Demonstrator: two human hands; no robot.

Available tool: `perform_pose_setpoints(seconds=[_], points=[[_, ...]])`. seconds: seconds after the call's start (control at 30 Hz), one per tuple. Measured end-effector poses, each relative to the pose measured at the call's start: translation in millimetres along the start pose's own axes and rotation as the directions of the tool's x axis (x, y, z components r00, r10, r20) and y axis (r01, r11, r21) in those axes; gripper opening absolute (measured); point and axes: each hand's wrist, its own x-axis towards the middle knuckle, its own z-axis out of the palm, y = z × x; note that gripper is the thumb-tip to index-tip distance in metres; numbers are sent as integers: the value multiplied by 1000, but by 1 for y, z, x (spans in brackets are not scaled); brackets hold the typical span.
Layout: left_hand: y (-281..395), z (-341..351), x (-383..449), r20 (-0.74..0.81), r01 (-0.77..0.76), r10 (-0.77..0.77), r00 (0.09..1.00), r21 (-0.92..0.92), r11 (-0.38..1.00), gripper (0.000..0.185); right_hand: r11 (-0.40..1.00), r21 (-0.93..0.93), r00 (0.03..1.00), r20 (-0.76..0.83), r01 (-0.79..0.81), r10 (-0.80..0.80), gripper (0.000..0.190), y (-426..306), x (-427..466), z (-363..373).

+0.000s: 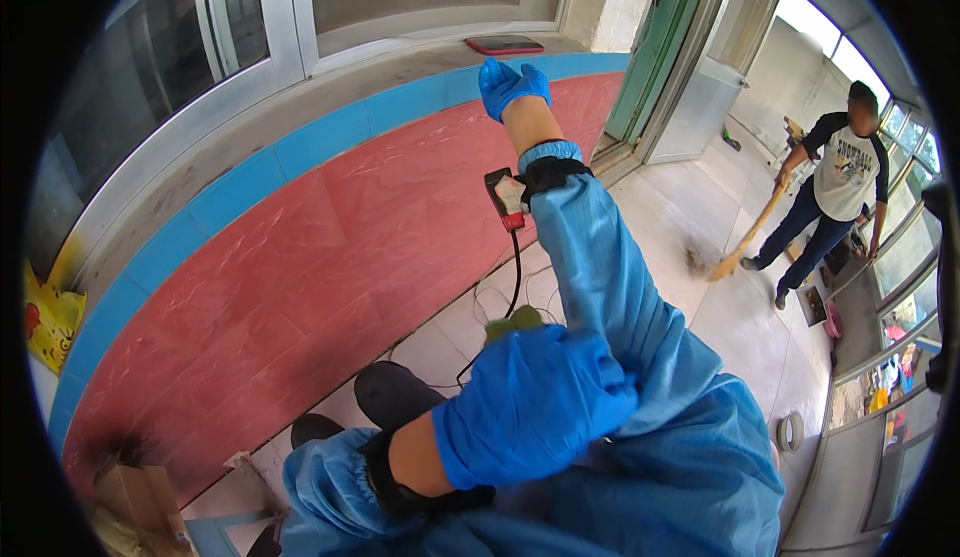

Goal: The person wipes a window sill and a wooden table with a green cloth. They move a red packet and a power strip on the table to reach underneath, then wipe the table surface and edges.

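Note:
My left hand [536,407], in a blue disposable glove, is curled into a fist in front of my body, beside my right sleeve [630,279]. A soft-looking green object [514,323] sticks out of its upper side, mostly hidden by the glove. My right hand [514,90], gloved the same way, reaches out to the blue tile edge [420,99] of the window sill, its fingers bent. Whether it holds anything is hidden. Just beyond it, a smartphone in a red case [504,45] lies on the sill. Beside my right wrist is a black-and-red electrical box [506,197] with a black cable [517,272].
The red wall [300,279] runs along my left. A cardboard box [139,493] and a yellow bag [56,321] are at far left. On the right, a person [844,167] holds a broom [750,234] by a debris pile [699,257]. A tape roll [790,432] lies nearby.

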Motion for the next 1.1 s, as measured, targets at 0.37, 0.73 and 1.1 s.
perform_pose_setpoints(seconds=[0.37,0.73,1.1], points=[[-58,-34,-149,-340,-209,-880,330,-936,283,45,581,-748,914,406,319,20,52,61,-72,27],[-41,-119,-269,-734,-214,-487,-474,-440,872,47,-730,69,11,994,680,104,41,132,-99,30],[-178,-122,-273,-966,980,259,20,70,184,76,-499,60,-54,998,864,26,40,151,-100,33]])
